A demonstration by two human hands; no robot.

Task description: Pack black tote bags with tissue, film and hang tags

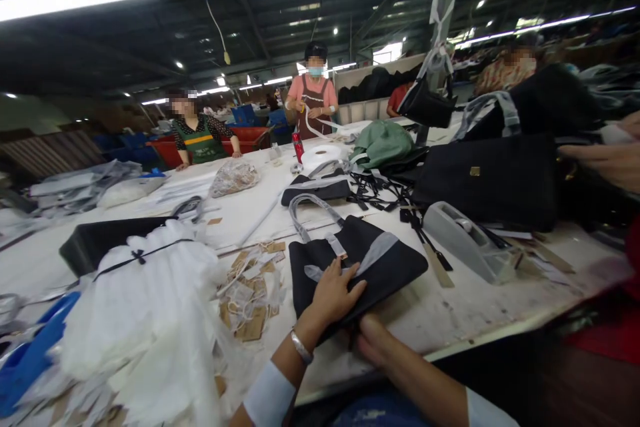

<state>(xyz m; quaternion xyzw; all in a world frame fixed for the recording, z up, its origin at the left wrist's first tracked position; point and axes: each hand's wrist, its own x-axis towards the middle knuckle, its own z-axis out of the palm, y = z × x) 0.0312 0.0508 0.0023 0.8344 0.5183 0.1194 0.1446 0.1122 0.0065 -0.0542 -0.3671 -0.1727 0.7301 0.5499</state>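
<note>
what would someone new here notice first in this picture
Probably the black handbag at the front centre, with the left hand spread on it. Then the large white bundle tied with a black cord, at the picture's left. Farther back, the green heap stands out, right of the white roll.

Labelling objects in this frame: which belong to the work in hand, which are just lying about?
In hand: black bag, with the left hand on top and the right hand at its near edge; its wrapped handle.

Probably just lying about: grey tape dispenser, tied white bundle, tag heap, green fabric, red can.
</note>
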